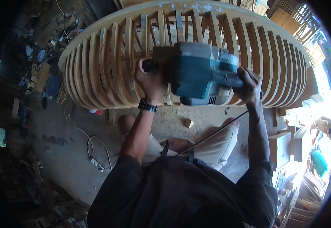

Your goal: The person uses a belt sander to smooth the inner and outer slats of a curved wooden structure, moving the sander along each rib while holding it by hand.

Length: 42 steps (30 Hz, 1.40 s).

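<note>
A teal and black belt sander (196,70) sits over the slats of a large curved wooden frame (108,64). My left hand (152,81) is closed round the black front knob at the tool's left end, its fingers slightly blurred. At the other end my right hand (248,85) wraps the rear handle. A dark power cord (211,136) runs from near my right hand down toward my lap. The sander's underside is hidden, so I cannot tell whether its belt touches the wood.
On the floor before me lies a small wood block (188,122) amid sawdust. To the left are a white power strip (97,165) with a pale cable and scattered clutter. Wooden boxes (279,148) stand at right, near another person's arm (315,135).
</note>
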Tool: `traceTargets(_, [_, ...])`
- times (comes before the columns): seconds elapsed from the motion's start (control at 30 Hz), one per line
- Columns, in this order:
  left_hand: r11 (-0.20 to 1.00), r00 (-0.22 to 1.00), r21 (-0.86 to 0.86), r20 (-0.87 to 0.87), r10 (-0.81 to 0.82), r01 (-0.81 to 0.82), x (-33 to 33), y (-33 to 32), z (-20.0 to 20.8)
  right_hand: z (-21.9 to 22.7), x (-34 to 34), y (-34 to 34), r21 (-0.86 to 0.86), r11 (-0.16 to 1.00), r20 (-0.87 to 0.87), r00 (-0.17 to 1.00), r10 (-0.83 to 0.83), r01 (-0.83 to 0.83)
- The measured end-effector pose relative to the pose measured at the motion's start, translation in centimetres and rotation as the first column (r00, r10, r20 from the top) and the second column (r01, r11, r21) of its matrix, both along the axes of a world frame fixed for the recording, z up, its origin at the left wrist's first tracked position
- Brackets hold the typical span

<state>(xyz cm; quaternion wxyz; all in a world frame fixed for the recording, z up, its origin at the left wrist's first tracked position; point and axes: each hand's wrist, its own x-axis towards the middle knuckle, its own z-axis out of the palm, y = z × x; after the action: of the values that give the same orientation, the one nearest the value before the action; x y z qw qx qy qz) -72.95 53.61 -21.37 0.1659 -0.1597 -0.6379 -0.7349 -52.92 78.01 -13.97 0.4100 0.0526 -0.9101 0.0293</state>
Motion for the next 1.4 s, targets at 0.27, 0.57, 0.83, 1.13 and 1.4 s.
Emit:
traceTargets(0.27, [0.956, 0.953, -0.210, -0.265, 0.147, -0.206, -3.3, 4.0, 2.0, -1.7, -4.1, 6.5, -0.171, 0.985, -0.051, 0.999, 0.006, -0.015])
traceTargets(0.57, [0.602, 0.246, -0.168, -0.968, 0.048, -0.781, -19.5, 3.3, 7.5, 5.0, -15.9, 9.5, -0.238, 0.970, -0.033, 0.997, -0.067, 0.057])
traceTargets(0.83, [0.969, 0.871, -0.110, -0.469, 0.147, -0.222, -11.9, 6.6, 7.4, 4.2, -14.0, 9.8, -0.189, 0.979, -0.055, 0.995, -0.082, 0.070])
traceTargets(1.13, [0.979, 0.948, 0.012, -0.247, 0.201, -0.204, 0.7, 0.6, -2.4, -2.7, -3.3, 6.2, 0.030, 0.946, -0.211, 0.923, 0.321, -0.322])
traceTargets(1.4, [0.994, 0.942, -0.077, -0.332, 0.046, -0.076, 6.7, -1.6, -8.1, -8.1, 3.4, 4.2, 0.014, 0.975, -0.140, 0.965, 0.220, -0.220])
